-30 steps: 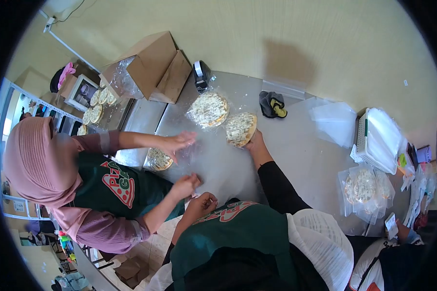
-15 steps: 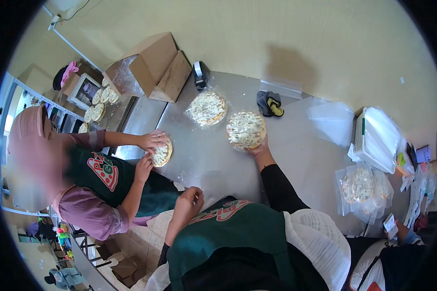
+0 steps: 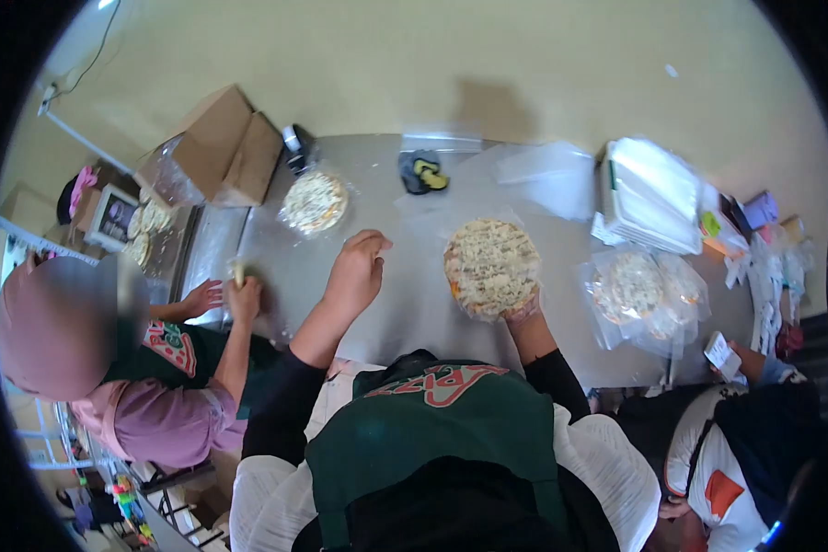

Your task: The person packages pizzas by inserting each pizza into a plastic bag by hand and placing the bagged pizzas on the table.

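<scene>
A round cheese-topped pizza in clear plastic rests on my right hand, which grips its lower edge from beneath. Left of it, my left hand hovers over the metal table with fingers curled together; whether anything small is in them is hidden. Another wrapped pizza lies on the table beyond my left hand, beside a black tape dispenser. A grey and yellow cloth-like item sits near the wall.
At the left, a co-worker handles a pizza held edge-on. An open cardboard box stands at the back left. To the right are clear plastic sheets, a white basket of bags and stacked wrapped pizzas. Another person is at the lower right.
The view has shifted right. My right hand has brought its pizza closer to me, and my left hand has risen over the table. The co-worker has tilted the pizza up.
</scene>
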A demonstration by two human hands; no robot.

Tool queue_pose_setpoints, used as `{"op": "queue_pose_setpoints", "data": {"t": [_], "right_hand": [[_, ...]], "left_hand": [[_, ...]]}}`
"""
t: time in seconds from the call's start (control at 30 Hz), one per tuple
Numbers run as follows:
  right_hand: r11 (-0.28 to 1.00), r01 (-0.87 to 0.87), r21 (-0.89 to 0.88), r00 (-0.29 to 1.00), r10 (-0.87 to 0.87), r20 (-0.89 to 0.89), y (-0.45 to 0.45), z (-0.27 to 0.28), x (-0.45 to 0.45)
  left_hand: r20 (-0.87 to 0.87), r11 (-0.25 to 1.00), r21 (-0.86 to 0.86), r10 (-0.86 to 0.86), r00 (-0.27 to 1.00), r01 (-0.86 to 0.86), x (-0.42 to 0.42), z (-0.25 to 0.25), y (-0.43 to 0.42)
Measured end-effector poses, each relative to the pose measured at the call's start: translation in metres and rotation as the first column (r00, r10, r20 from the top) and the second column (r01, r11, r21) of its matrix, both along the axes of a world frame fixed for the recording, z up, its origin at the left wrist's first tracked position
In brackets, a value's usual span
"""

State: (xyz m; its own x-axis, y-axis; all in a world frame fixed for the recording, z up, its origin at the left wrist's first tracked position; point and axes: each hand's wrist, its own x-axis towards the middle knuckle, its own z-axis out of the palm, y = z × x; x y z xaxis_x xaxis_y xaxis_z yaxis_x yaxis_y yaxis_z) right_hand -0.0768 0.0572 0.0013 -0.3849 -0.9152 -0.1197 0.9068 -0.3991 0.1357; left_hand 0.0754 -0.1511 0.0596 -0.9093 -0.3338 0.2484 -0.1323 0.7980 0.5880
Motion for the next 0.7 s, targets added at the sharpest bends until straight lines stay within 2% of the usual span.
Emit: {"op": "queue_pose_setpoints", "data": {"t": [0.1,0.2,0.3,0.37,0.43,0.5,0.6,0.7], "right_hand": [[0.999,0.046,0.004,0.998,-0.046,-0.035,0.049,-0.004,-0.01],[0.998,0.066,0.01,0.997,-0.065,-0.05,0.092,-0.022,-0.014],[0.997,0.075,0.016,0.996,-0.074,-0.047,0.126,-0.036,-0.015],[0.997,0.076,0.024,0.997,-0.075,-0.035,0.14,-0.044,-0.014],[0.997,0.066,0.033,0.997,-0.065,-0.031,0.151,-0.054,-0.014],[0.998,0.05,0.043,0.998,-0.049,-0.033,0.158,-0.064,-0.013],[0.999,0.005,0.047,1.0,-0.004,-0.021,0.161,-0.082,-0.013],[0.998,-0.057,0.037,0.998,0.057,0.003,0.16,-0.103,-0.009]], "left_hand": [[-0.042,0.966,-0.244,-0.1,0.994,0.086,-0.047,-0.007,0.029],[-0.026,0.964,-0.235,-0.132,0.991,0.123,-0.082,-0.022,0.065],[0.001,0.971,-0.221,-0.095,0.995,0.093,-0.104,-0.055,0.091],[-0.034,0.962,-0.261,-0.087,0.996,0.075,-0.113,-0.088,0.1],[-0.027,0.955,-0.29,-0.068,0.997,0.057,-0.116,-0.098,0.113],[0.017,0.951,-0.306,-0.034,0.999,0.037,-0.114,-0.097,0.128],[-0.137,0.937,-0.335,0.055,0.989,-0.099,-0.11,-0.093,0.15],[-0.127,0.937,-0.345,0.011,0.992,-0.054,-0.096,-0.088,0.162]]}}
